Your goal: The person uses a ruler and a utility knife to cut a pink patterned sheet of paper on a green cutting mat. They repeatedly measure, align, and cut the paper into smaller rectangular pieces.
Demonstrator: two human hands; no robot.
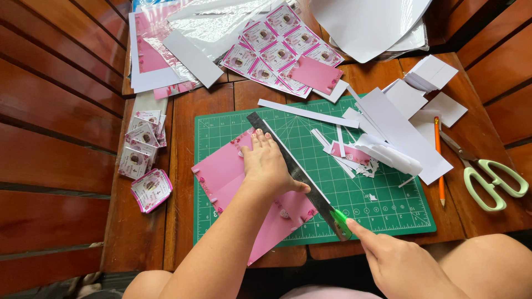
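My left hand (268,164) presses flat on a pink printed sheet (227,174) and on a long metal ruler (288,166) that lies diagonally across a green cutting mat (382,194). My right hand (399,260) grips a green-tipped craft knife (341,217) whose tip meets the ruler's lower end, at the mat's near edge. The pink sheet sticks out past the mat toward me.
White paper strips and offcuts (388,133) litter the mat's right side. An orange pencil (439,166) and pale green scissors (490,177) lie to the right. Small pink cards (144,147) sit at left, a printed sheet of cards (280,44) at the back. Wooden slats flank the table.
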